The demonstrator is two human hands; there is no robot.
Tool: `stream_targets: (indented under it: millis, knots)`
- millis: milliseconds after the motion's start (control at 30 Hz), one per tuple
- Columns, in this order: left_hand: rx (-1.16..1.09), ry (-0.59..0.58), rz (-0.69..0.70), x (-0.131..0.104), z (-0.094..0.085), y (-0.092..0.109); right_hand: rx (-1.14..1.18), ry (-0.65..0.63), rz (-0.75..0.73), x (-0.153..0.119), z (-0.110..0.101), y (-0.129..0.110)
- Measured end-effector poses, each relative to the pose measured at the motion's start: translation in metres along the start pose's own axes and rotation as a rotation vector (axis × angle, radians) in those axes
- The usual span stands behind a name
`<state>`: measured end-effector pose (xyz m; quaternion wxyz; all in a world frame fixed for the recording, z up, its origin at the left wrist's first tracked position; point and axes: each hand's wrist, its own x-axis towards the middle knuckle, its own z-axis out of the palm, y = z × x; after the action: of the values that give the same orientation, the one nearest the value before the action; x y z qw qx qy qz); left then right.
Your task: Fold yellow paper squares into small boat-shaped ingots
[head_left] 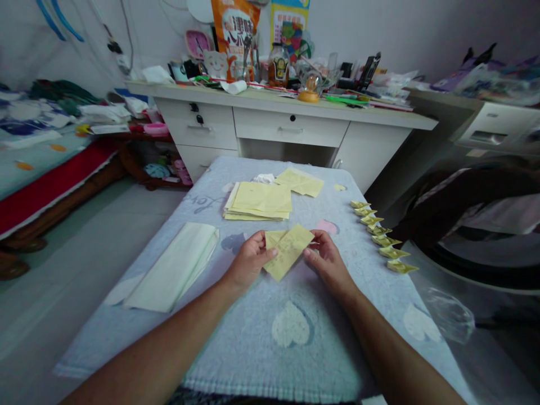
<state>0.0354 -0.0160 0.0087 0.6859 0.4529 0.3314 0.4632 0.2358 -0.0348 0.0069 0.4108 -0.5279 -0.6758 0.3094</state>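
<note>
Between my two hands is a partly folded sheet of yellow paper point(289, 252), held just above the blue cloth. My left hand point(252, 256) pinches its left edge, thumb on top and fingers behind. At the right corner, my right hand point(327, 257) grips the paper between thumb and fingers. Beyond the hands lies a stack of yellow paper point(261, 198), with more yellow sheets point(300, 181) behind it to the right. Several small folded yellow paper boats point(385, 241) stand in a row along the table's right edge.
A folded pale green-white bundle point(175, 267) lies on the left of the cloth-covered table point(291, 360). Crumpled white tissue point(265, 178) sits behind the stack. Past the table stands a cluttered white desk point(291, 121); a bed point(54, 163) is left, a washing machine point(493, 225) right.
</note>
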Motion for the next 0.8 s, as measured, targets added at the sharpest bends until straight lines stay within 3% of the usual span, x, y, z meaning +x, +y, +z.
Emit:
stream_targets:
  millis: [233,333,467,567,700,800]
  knots:
    - [-0.037,-0.067,-0.059,-0.001,0.003,-0.006,0.489,-0.193,0.058,-0.003,0.022,-0.011]
    - [0.099,-0.074,-0.001,-0.001,0.004,-0.006,0.496,-0.141,0.065,-0.003,0.024,-0.010]
    - [0.430,0.050,0.105,-0.005,0.002,-0.002,0.057,0.131,-0.102,-0.002,0.016,-0.008]
    - [0.531,0.013,0.148,-0.011,0.005,0.001,-0.320,0.251,-0.278,-0.001,0.010,-0.008]
    - [0.685,0.033,0.386,-0.015,0.009,0.002,-0.598,0.197,-0.343,-0.001,0.010,-0.010]
    - [0.866,-0.005,0.500,-0.014,0.007,0.003,-0.683,0.114,-0.340,-0.002,0.012,-0.012]
